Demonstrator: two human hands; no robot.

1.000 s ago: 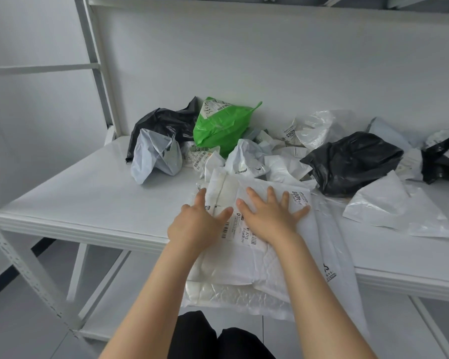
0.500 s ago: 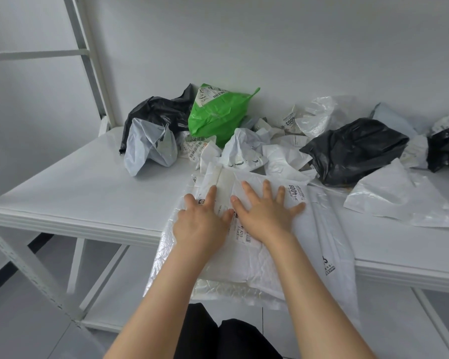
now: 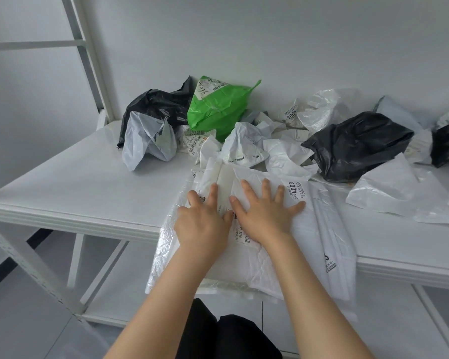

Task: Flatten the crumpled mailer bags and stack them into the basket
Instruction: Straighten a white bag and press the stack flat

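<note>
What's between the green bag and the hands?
Head view: a crumpled white mailer sits between the green bag and the left hand and right hand, both pressing the flattened mailer.

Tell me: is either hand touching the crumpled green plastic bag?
No, the left hand and right hand press the flat white plastic mailer bag.

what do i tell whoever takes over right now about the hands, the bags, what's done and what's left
Left hand: open, pressing flat on the white mailer.
Right hand: open, fingers spread, pressing the same mailer beside it.
Bags: that mailer tops a flattened pile overhanging the table's front edge; crumpled ones, including a green bag and a black bag, sit behind near the wall.
Done: a few bags flattened.
Left: flatten the rest, then stack all into the basket, which is not in view.
</note>
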